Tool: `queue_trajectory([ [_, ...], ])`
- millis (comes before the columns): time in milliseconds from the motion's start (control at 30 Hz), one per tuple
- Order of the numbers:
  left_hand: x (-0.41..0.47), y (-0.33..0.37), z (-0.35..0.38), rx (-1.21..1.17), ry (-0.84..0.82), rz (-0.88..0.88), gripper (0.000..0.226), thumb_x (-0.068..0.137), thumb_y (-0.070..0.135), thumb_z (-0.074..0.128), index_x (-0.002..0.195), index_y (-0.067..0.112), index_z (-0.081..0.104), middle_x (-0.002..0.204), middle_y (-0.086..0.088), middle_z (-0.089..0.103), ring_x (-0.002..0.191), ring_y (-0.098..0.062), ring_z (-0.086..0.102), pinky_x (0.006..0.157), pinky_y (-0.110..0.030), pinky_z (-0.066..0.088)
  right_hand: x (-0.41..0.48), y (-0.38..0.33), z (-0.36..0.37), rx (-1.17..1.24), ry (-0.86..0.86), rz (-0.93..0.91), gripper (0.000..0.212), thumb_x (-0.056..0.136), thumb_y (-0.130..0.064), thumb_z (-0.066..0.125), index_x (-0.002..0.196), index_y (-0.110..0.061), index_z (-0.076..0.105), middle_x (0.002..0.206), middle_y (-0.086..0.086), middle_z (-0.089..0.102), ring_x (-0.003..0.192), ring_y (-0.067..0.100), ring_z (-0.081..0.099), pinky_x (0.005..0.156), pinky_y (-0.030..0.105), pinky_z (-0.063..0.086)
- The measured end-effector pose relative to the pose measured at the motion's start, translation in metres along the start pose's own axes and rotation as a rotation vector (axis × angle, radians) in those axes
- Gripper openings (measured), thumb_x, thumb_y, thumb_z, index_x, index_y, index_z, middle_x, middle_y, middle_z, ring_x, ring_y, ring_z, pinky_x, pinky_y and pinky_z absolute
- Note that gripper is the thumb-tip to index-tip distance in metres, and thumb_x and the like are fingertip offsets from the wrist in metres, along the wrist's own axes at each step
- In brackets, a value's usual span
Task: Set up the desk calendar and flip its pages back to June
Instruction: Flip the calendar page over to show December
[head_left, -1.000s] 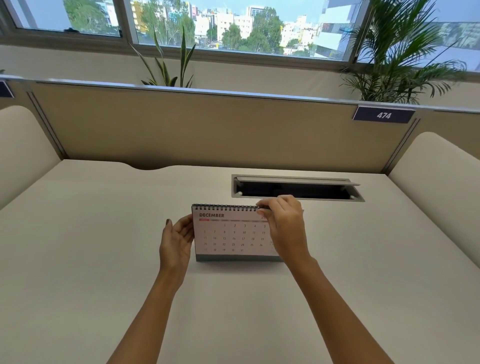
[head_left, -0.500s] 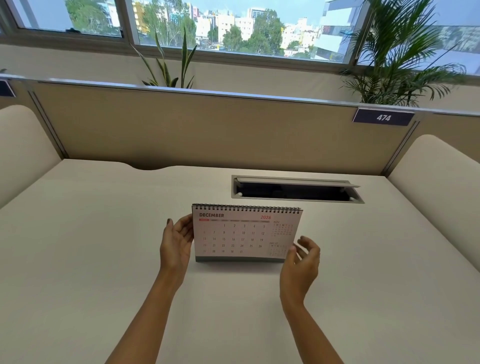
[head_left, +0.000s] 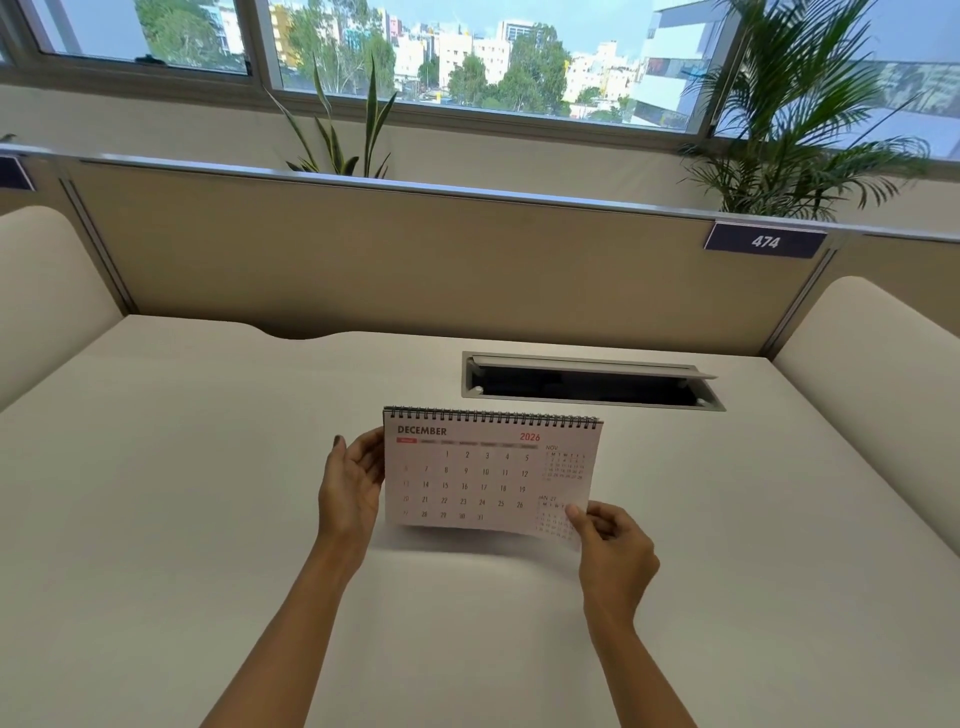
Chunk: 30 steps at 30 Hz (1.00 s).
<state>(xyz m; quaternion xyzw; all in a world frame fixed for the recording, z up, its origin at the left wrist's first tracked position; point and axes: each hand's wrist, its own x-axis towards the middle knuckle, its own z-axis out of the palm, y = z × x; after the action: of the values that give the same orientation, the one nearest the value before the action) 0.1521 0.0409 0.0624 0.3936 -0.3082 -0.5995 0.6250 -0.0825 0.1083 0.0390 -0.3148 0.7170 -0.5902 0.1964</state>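
1. Two hands work at mid-desk (head_left: 182, 519): left hand (head_left: 350, 480), spread, braces the desk calendar (head_left: 483, 467); right hand (head_left: 613, 545) pinches its December page's lower corner.
2. Behind: open cable tray (head_left: 592, 387), beige partition (head_left: 415, 260), sign 474 (head_left: 764, 241), windows (head_left: 467, 52).

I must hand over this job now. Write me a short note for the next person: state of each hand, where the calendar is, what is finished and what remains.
Left hand: open, flat against the left edge of the white spiral-bound desk calendar, steadying it.
Right hand: pinching the lower right corner of the front page, which is lifted off the base.
Calendar: standing on the pale desk, in front of the open cable slot, spiral on top.
Done: calendar is set up.
Left: the front page shows December 2026; no page is turned over the spiral yet. Flip pages back until June shows.
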Motion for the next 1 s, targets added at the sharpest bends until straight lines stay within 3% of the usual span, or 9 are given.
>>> queue_trajectory([
  [133,0.001,0.0,0.0,0.001,-0.006,-0.001,0.048,0.1,0.039,0.02,0.111,0.012,0.058,0.108,-0.007,0.066,0.099,-0.017,0.063,0.087,-0.028,0.049,-0.003,-0.001,-0.004,-0.029,-0.018,-0.103,0.013,0.077,-0.013,0.076,0.079,-0.013,0.063,0.072,-0.005,0.068,0.071,0.015,0.066,0.062,0.024,0.055],
  [267,0.002,0.0,-0.001,-0.012,-0.007,-0.009,0.05,0.1,0.04,0.021,0.112,0.01,0.058,0.108,-0.008,0.066,0.1,-0.019,0.061,0.09,-0.031,0.047,-0.009,0.0,-0.006,-0.073,-0.021,-0.252,0.007,0.087,-0.019,0.065,0.084,-0.016,0.06,0.103,-0.002,0.067,0.088,0.016,0.063,0.069,0.016,0.053],
  [400,0.001,0.001,-0.002,-0.008,-0.018,-0.006,0.051,0.1,0.041,0.02,0.111,0.01,0.059,0.108,-0.009,0.066,0.102,-0.021,0.06,0.092,-0.034,0.045,-0.007,-0.016,-0.02,0.238,-0.203,0.023,0.041,0.101,-0.025,0.035,0.08,-0.012,0.067,0.082,0.002,0.072,0.077,0.02,0.067,0.06,0.027,0.053],
  [500,0.0,-0.001,-0.002,0.004,-0.022,-0.033,0.053,0.098,0.046,0.021,0.112,0.012,0.059,0.105,-0.008,0.067,0.097,-0.023,0.062,0.085,-0.036,0.047,-0.003,-0.038,-0.034,0.541,-0.439,0.33,0.045,0.096,-0.022,0.035,0.066,-0.013,0.067,0.068,0.004,0.07,0.064,0.018,0.066,0.058,0.03,0.047],
  [567,-0.001,0.0,-0.002,0.007,-0.035,-0.061,0.054,0.098,0.048,0.021,0.115,0.012,0.058,0.106,-0.009,0.067,0.095,-0.026,0.062,0.082,-0.04,0.047,-0.002,-0.047,-0.037,0.564,-0.527,0.337,0.05,0.095,-0.013,0.037,0.052,-0.018,0.063,0.06,0.003,0.065,0.052,0.014,0.062,0.054,0.028,0.043],
  [633,-0.001,0.001,-0.001,0.01,-0.033,-0.07,0.053,0.098,0.047,0.021,0.113,0.014,0.06,0.105,-0.008,0.067,0.093,-0.027,0.063,0.08,-0.039,0.047,-0.002,-0.058,-0.035,0.557,-0.572,0.218,0.054,0.094,-0.002,0.037,0.052,-0.021,0.064,0.061,0.002,0.066,0.052,0.013,0.063,0.055,0.03,0.045],
  [767,0.0,0.0,-0.002,0.045,-0.019,-0.043,0.052,0.099,0.045,0.019,0.116,0.017,0.059,0.116,-0.005,0.067,0.108,-0.02,0.062,0.095,-0.036,0.045,0.009,-0.084,-0.019,0.66,-0.656,-0.085,0.026,0.09,-0.001,0.043,0.097,-0.003,0.067,0.092,0.016,0.072,0.086,0.033,0.069,0.074,0.041,0.057],
  [900,0.001,0.0,-0.002,0.044,-0.004,-0.014,0.053,0.1,0.041,0.018,0.118,0.009,0.056,0.12,-0.011,0.063,0.115,-0.024,0.057,0.103,-0.038,0.041,0.019,-0.102,0.0,0.137,-0.433,-0.536,0.021,0.086,-0.01,0.056,0.105,-0.012,0.064,0.101,-0.002,0.071,0.093,0.006,0.065,0.077,0.015,0.052],
  [1000,0.0,0.001,0.0,0.036,-0.011,-0.018,0.049,0.1,0.041,0.018,0.114,0.013,0.057,0.117,-0.009,0.064,0.113,-0.023,0.058,0.1,-0.036,0.043,0.028,-0.103,0.016,-0.12,-0.346,-0.773,0.023,0.086,-0.013,0.063,0.109,-0.018,0.064,0.106,-0.008,0.067,0.098,0.003,0.06,0.085,0.017,0.05],
])
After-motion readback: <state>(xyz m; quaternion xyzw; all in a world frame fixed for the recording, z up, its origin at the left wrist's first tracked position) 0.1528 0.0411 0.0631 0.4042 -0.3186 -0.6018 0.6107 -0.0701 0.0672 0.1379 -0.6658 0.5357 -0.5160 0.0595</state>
